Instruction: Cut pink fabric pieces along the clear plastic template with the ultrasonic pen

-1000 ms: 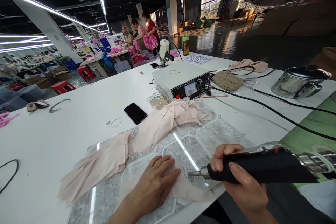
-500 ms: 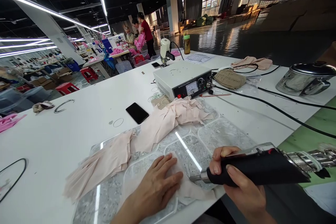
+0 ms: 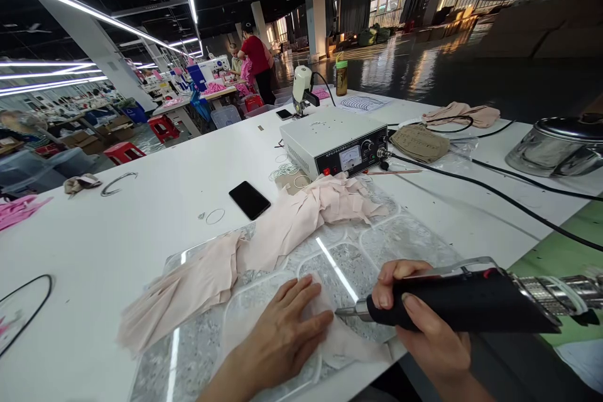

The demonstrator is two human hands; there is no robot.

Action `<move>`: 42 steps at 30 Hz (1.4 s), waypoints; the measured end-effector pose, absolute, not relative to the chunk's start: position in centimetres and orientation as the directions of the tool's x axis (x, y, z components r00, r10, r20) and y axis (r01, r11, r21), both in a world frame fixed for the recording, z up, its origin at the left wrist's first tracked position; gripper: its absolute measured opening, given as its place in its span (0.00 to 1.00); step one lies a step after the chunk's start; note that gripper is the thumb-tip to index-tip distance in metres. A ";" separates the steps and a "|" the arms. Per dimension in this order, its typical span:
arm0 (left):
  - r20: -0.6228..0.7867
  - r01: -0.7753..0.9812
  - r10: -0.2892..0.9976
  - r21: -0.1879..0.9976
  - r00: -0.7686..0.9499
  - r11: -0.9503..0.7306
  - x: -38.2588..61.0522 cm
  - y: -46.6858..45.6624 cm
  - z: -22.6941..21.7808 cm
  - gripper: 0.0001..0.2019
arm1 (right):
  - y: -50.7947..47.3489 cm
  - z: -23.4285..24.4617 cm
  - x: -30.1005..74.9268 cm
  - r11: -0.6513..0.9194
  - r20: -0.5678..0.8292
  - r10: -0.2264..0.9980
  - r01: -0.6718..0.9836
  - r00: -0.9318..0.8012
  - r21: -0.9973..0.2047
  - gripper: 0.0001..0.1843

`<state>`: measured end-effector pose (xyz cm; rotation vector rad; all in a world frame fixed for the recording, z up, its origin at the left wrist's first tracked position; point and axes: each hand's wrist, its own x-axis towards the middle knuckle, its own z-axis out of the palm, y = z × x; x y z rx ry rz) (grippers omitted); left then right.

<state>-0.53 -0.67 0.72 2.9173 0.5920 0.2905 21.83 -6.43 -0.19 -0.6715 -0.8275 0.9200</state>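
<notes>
My left hand (image 3: 285, 333) lies flat, fingers stretched out, pressing a thin pale pink fabric piece (image 3: 351, 342) onto a clear patterned sheet (image 3: 191, 352). In my right hand (image 3: 431, 326) is a black handheld ultrasonic cutter (image 3: 466, 301), fingers wrapped round its body. Its metal tip points left and touches or hovers just over the fabric, close to my left thumb; I cannot tell which. Beyond my hands, a row of stacked pale pink fabric pieces (image 3: 287, 226) runs diagonally over the sheet.
A white control box (image 3: 330, 138) with a dial stands behind the fabric; its black cable (image 3: 494, 182) runs right. A phone (image 3: 249, 200) lies left of it. Farther off are a bottle (image 3: 342, 78), a brown pattern stack (image 3: 419, 142) and a glass pot (image 3: 551, 147). A person in red (image 3: 257, 56) stands in the background.
The cutter's tip has moved slightly left along the fabric, nearer my left thumb. My left hand stays pressed in place. The whole view has shifted a little.
</notes>
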 end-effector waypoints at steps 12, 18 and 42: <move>0.171 0.360 0.389 0.176 0.905 -0.916 -0.5 -0.5 0.8 0.13 | -6.1 0.3 21.3 0.464 0.359 0.874 -0.341 0.328 -0.818 0.02; 0.179 0.379 0.404 0.161 0.897 -0.912 -0.8 -0.3 0.7 0.13 | -7.3 0.8 22.7 0.444 0.284 0.877 -0.428 0.387 -0.787 0.04; 0.226 0.251 0.300 0.222 0.927 -0.942 0.6 -2.1 1.3 0.11 | -10.5 0.9 22.4 0.344 0.191 0.907 -0.395 0.376 -0.852 0.08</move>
